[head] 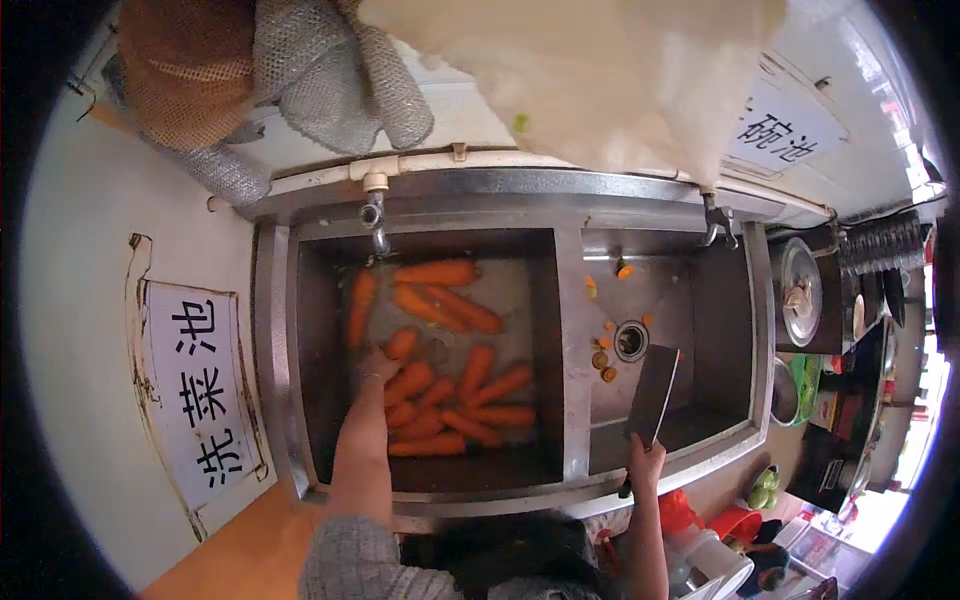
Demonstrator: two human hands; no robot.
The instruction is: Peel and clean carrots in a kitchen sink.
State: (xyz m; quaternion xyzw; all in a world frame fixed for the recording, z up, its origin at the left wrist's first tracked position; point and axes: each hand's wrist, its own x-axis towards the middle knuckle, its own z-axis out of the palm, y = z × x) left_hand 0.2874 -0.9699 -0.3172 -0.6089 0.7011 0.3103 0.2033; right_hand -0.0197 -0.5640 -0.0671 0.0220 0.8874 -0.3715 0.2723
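Observation:
In the left basin [559, 360] of a steel double sink, several whole carrots [431, 416] lie in water. My left hand [380, 364] is down in this basin, closed around a short-looking carrot [402, 343]; its fingers are blurred and partly hidden. My right hand [646, 454] grips the handle of a Chinese cleaver [652, 394] over the right basin. The broad blade points away from me, close to the drain [631, 341]. Cut carrot ends [600, 360] lie scattered around that drain.
Above the basins are a left tap [373, 216] and a right tap [720, 221]. Mesh cloths [322, 82] and a large pale cloth or bag [600, 82] hang at the wall. To the right stand a metal lid [801, 292] and a green basket [806, 386]; red bags [679, 510] sit below.

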